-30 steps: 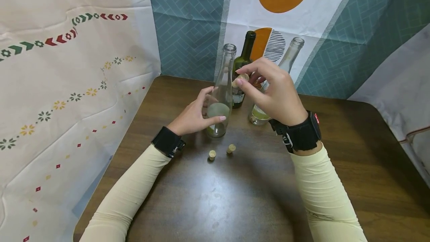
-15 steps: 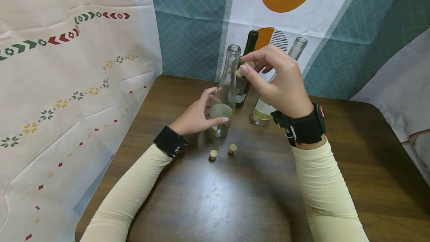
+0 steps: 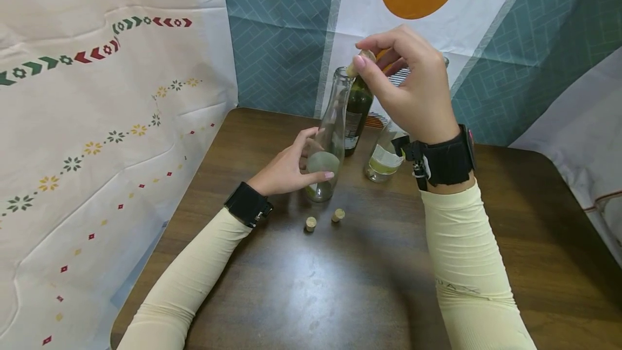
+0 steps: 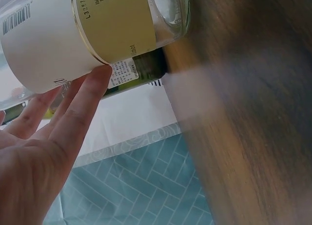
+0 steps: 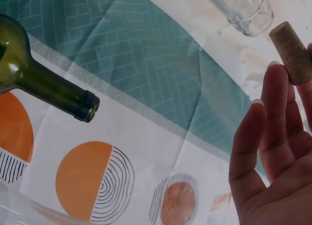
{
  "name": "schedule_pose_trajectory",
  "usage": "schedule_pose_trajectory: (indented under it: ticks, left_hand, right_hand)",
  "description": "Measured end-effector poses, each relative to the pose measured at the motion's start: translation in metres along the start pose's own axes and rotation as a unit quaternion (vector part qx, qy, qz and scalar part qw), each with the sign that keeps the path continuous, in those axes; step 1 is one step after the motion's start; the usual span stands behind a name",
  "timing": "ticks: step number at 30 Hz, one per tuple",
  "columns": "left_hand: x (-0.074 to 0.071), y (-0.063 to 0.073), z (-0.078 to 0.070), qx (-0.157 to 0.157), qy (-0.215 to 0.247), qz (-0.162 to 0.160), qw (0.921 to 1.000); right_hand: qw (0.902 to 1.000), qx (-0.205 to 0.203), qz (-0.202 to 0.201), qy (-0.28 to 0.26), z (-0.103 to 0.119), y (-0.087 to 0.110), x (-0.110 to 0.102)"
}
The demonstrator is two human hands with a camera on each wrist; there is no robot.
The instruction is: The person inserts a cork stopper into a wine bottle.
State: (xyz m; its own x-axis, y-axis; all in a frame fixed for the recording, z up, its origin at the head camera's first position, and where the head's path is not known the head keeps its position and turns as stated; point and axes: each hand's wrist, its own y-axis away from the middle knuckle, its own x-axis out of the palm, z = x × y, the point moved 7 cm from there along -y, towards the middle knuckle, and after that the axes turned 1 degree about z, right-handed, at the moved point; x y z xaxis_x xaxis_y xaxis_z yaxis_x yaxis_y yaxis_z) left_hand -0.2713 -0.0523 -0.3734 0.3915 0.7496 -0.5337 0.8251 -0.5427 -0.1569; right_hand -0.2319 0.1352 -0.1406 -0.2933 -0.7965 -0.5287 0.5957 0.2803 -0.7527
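The clear bottle [image 3: 335,118] was stood on the surface [image 3: 316,285], its lower body clasped by the left hand [image 3: 286,169] between thumb and fingers, presumably for steadiness; the cork [image 5: 292,53] was pinched by the right hand [image 3: 415,85] just beside the bottle's mouth, one end left exposed, likely to keep it unobstructed; one loose cork [image 3: 310,224] and another loose cork [image 3: 338,215] were set nearer, probably for easy reach; the green bottle [image 3: 358,108] and rightmost bottle [image 3: 384,161] were placed farther right, seemingly clear of the left hand.
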Motion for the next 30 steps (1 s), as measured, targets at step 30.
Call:
schedule_pose_trajectory:
  ticks: [30]
  left_hand:
    - [-0.001,0.000,0.003,0.003,0.019,0.006,0.9998]
  right_hand:
    - [0.9963,0.033,0.056,-0.055,-0.015,-0.006,0.029]
